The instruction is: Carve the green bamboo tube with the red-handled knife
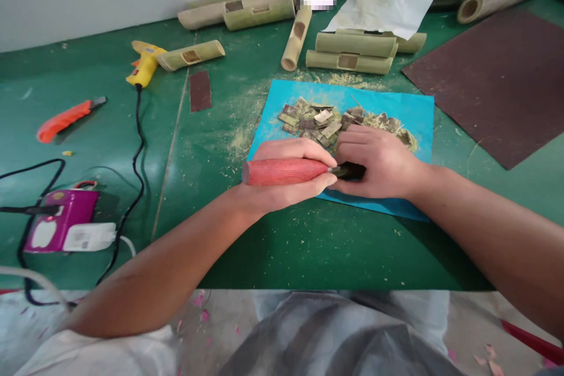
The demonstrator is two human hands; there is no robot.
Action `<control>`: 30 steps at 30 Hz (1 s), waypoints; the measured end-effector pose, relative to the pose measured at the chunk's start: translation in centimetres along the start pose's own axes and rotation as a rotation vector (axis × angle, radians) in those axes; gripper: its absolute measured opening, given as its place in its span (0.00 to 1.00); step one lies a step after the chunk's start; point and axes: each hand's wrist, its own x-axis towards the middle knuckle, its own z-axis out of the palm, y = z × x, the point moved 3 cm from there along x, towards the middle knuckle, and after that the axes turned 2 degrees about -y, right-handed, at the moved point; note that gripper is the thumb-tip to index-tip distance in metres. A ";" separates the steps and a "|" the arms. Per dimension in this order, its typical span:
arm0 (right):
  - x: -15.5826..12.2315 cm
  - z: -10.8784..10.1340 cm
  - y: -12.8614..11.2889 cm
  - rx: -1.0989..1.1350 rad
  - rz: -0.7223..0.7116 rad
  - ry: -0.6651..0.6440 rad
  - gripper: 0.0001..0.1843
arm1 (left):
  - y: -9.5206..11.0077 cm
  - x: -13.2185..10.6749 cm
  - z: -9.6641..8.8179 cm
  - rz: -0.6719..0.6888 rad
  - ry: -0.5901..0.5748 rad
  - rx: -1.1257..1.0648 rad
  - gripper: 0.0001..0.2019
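My left hand (286, 179) is wrapped round the red wooden handle of a chisel-like tool (282, 171), held level over the near edge of a blue mat (414, 111). My right hand (379, 164) is closed over the tool's dark front end (350, 171), and whatever lies under its palm is hidden. Just beyond both hands, a heap of small cut bamboo chips (326, 120) lies on the mat.
Several bamboo tubes (352, 53) with cut windows lie at the back of the green table (308, 247). A yellow glue gun (143, 64), orange utility knife (66, 119), purple device (61, 220) with cables, sandpaper strip (200, 91), brown sheet (497, 79), white paper (388, 3).
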 end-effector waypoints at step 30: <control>-0.1 0.1 0.0 -0.016 0.017 -0.013 0.13 | -1.0 -1.8 0.2 0.118 0.384 -0.029 0.07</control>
